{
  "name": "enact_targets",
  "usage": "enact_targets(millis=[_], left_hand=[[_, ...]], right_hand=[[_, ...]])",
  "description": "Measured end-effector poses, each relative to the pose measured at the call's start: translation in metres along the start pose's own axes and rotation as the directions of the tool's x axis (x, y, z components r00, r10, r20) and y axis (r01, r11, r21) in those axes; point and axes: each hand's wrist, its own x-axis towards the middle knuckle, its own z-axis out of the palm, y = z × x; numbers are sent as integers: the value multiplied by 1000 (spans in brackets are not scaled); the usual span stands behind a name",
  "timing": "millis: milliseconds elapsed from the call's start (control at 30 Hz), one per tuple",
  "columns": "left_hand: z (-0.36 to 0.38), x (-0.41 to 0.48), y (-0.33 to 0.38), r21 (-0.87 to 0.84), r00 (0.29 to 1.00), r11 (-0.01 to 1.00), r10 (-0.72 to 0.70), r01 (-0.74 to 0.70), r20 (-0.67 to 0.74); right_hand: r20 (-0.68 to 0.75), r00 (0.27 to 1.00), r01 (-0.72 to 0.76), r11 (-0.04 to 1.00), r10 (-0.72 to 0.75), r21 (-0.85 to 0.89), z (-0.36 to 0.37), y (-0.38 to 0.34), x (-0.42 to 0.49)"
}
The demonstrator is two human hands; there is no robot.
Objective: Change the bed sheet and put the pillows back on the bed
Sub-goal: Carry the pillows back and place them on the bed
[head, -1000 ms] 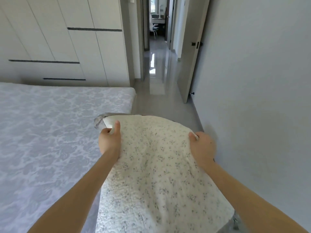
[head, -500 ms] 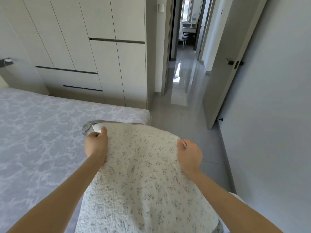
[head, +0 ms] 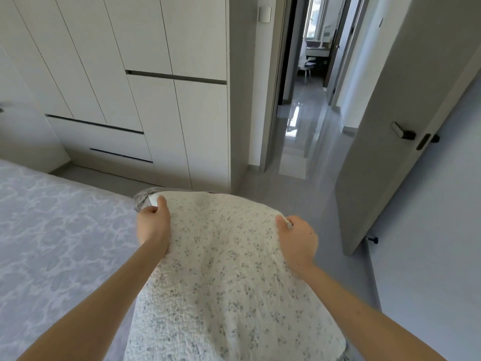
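Two hands carry a cream, quilted, grey-flowered bedding piece (head: 226, 277) at the bed's corner.
Head view: the left hand (head: 153, 225) and right hand (head: 299, 238) each grasp its far edge, one at each corner, with a grey layer peeping out beneath. It looks soft, light and floppy, likely to sag between grips, so the corners seem the best hold. The pale grey, damask-patterned bed (head: 52, 230) lies to the left; a white panelled wardrobe (head: 156, 100), an open grey door (head: 390, 126) and a glossy tiled floor (head: 299, 199) lie beyond.
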Motion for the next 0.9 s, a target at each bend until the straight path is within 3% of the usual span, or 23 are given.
enact_targets(millis=[167, 300, 533, 767, 900], left_hand=[[87, 87, 52, -10, 993, 999, -54, 54, -107], [155, 167, 82, -17, 980, 997, -76, 74, -182], [270, 316, 132, -16, 963, 993, -119, 119, -241], [348, 442, 179, -45, 918, 990, -141, 134, -371], [373, 498, 188, -122, 836, 977, -212, 174, -505]], right_hand=[[62, 997, 44, 997, -47, 56, 44, -11, 155], [228, 973, -3, 996, -17, 89, 91, -24, 271], [538, 836, 72, 994, -104, 79, 178, -39, 458], [624, 756, 223, 974, -198, 39, 260, -80, 626], [662, 686, 350, 935, -303, 66, 314, -111, 703]])
